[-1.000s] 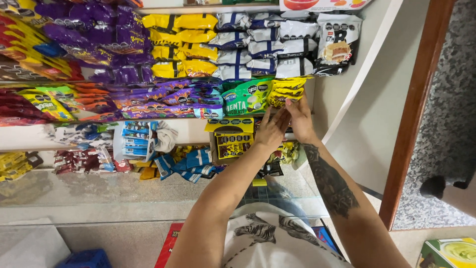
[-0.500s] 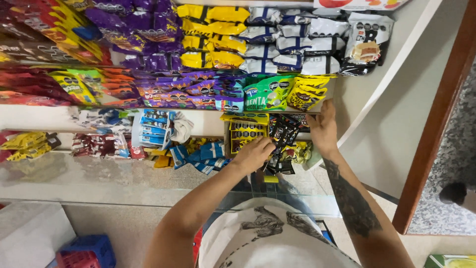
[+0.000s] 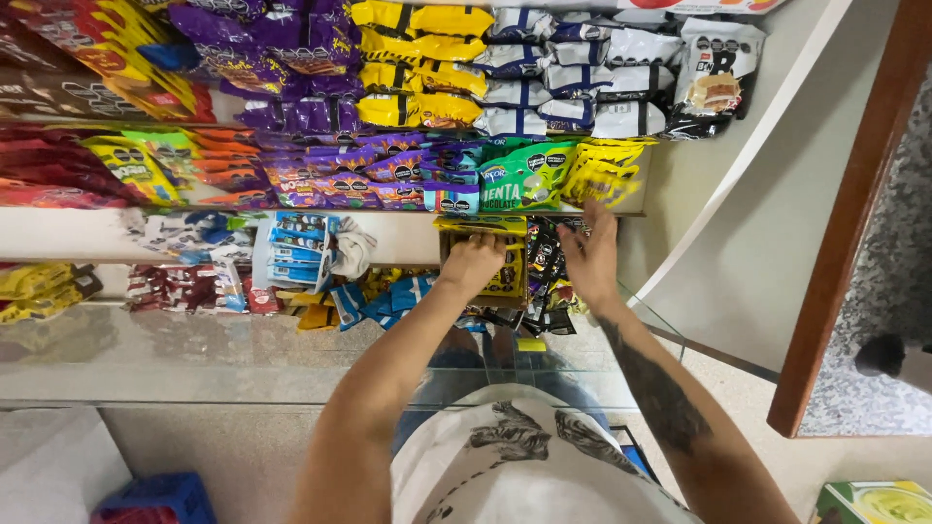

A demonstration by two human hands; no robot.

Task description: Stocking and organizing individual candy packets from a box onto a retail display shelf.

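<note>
Hands have dropped from the green packet row: left hand (image 3: 473, 264) now curls fingers over a yellow display box (image 3: 485, 260); right hand (image 3: 590, 254), fingers spread, rests on dark packets (image 3: 544, 267).

Shelves (image 3: 320, 221) packed with bright snack packets in purple, yellow, red, green and silver fill the upper part of the view, above a glass counter (image 3: 194, 354) with a pale front. To the right a plain light wall (image 3: 767, 243) with a white sloping strip meets a brown wooden door frame (image 3: 840, 243), and speckled grey floor (image 3: 898, 252) lies beyond it. A blue crate (image 3: 155, 500) sits at the lower left on pale floor, a green box (image 3: 874, 503) at the lower right, all under even indoor light.
</note>
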